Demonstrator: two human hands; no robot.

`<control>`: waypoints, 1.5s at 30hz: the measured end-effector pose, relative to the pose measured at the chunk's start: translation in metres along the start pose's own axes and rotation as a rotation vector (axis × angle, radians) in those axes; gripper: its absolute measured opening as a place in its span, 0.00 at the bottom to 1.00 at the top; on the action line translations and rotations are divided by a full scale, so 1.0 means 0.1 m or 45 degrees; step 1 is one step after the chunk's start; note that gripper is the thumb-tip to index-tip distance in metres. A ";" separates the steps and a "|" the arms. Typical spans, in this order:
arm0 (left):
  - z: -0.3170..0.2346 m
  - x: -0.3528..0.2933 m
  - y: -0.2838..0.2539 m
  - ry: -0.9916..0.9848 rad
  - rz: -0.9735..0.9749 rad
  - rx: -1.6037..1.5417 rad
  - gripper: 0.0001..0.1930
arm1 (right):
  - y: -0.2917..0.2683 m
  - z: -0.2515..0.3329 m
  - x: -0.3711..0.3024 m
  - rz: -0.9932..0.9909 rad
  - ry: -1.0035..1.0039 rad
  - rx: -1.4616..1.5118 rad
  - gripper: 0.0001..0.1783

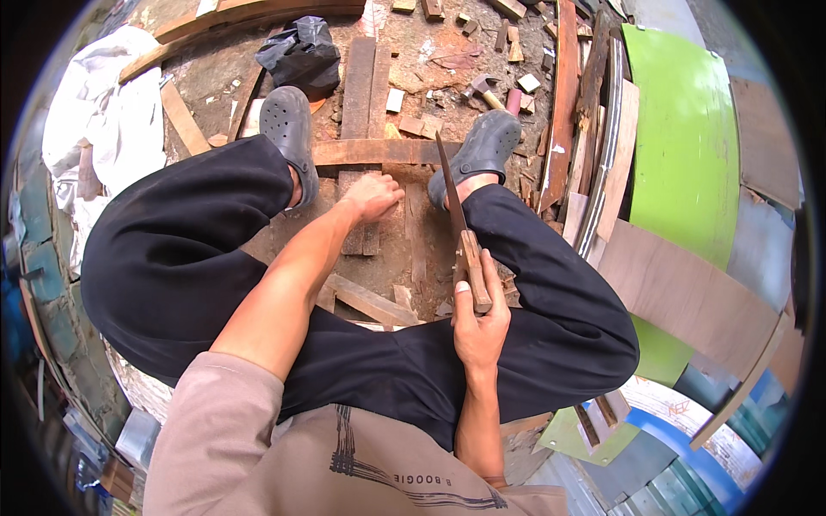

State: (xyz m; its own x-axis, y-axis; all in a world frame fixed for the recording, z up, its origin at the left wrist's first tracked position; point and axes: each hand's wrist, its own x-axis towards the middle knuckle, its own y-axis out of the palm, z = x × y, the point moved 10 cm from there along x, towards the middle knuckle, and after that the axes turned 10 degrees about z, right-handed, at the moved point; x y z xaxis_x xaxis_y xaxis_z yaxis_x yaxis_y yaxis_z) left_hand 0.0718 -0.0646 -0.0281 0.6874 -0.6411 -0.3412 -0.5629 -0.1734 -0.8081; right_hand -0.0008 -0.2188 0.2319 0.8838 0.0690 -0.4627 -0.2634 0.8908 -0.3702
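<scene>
My right hand point(480, 320) grips the wooden handle of a hand saw point(459, 225), whose blade points away from me toward my right foot. My left hand point(372, 196) reaches down between my knees, fingers curled on a wooden plank point(360, 185) lying on the ground. A curved wooden strip point(379, 152) lies crosswise under both of my dark clogs, just beyond the left hand. I sit with both legs in black trousers spread around the work.
A hammer point(482, 90) lies past my right foot among small wood offcuts. A black plastic bag point(303, 53) sits at the top. Green and brown boards point(680, 163) stack up at the right. White cloth point(103, 112) lies on the left.
</scene>
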 end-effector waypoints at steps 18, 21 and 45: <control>0.73 -0.03 -0.36 -0.757 -0.348 -0.368 0.33 | 0.34 0.30 -0.30 0.066 -0.244 -0.340 0.30; 0.75 -0.02 -0.36 -0.725 -0.314 -0.374 0.35 | 0.35 0.29 -0.33 0.080 -0.218 -0.330 0.30; 0.96 0.14 -0.30 -0.692 -0.119 -0.241 0.33 | 0.62 0.19 0.65 0.089 -0.081 -0.272 0.26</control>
State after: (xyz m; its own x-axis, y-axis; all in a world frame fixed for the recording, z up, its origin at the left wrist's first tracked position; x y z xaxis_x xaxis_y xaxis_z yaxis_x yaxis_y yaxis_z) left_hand 0.1421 0.0032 -0.0549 0.8470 -0.1496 -0.5101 -0.5261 -0.3733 -0.7641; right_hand 0.0474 -0.1504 0.1948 0.8812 0.1615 -0.4443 -0.3949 0.7681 -0.5040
